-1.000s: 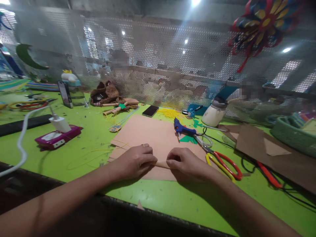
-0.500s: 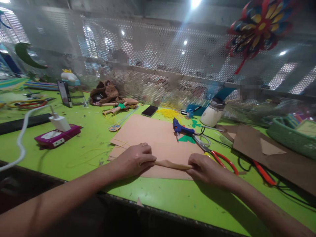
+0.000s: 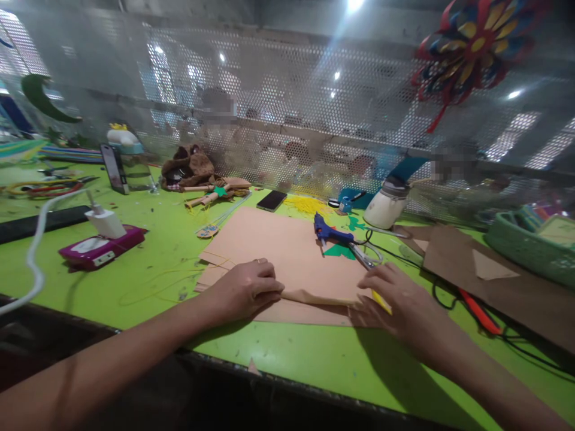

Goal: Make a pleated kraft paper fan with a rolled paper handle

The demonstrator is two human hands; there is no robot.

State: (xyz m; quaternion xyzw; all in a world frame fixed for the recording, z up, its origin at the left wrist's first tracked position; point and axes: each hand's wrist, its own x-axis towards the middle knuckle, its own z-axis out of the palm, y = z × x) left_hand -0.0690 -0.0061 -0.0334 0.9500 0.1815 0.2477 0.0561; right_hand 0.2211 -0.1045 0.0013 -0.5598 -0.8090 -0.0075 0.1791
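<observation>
Hands stand apart from each other, both over the front of the work. Left hand [image 3: 247,293]: thumb and fingers closed on a narrow tan paper roll [image 3: 318,297], gripping it toward its left part. Right hand [image 3: 402,305]: fingers spread and loosely curled, just beside the roll's right end; contact there cannot be told.

Roll position: lengthwise across the front portion of the flat, light-tan paper sheets [image 3: 269,239], which lie on the bright green counter [image 3: 291,353]. A strip of the paper shows in front of the roll.

Right side: metal scissors with a yellow handle loop [image 3: 381,301], partly hidden behind the right hand. Their blades point toward a green paper piece [image 3: 338,251], beside which lies a blue glue gun [image 3: 332,232] with a dark cord.

Far side of sheets: black rectangular phone [image 3: 272,201], lying flat; loose yellow shreds [image 3: 309,207] just right of it. Left, well apart from the sheets: purple power strip [image 3: 103,246] with a white plug-in charger [image 3: 106,223] standing in it.
</observation>
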